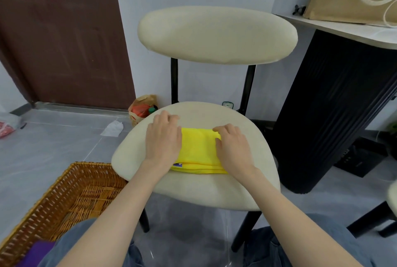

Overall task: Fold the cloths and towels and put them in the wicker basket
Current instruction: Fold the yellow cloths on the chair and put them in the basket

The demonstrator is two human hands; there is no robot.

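Yellow cloth (198, 150) lay folded on the chair seat (214, 191), left hand (164, 137) pressed flat on it, right hand (233, 148) pinching its far edge; lifted carelessly toward the wicker basket (90, 164), those loose layers could have slid apart.

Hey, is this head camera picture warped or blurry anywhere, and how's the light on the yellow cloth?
Head view: wide-angle warp, the door edge and the table pedestal lean outward; light soft and even, the yellow cloth bright without glare; centre sharp, the wicker basket's near corner slightly soft.
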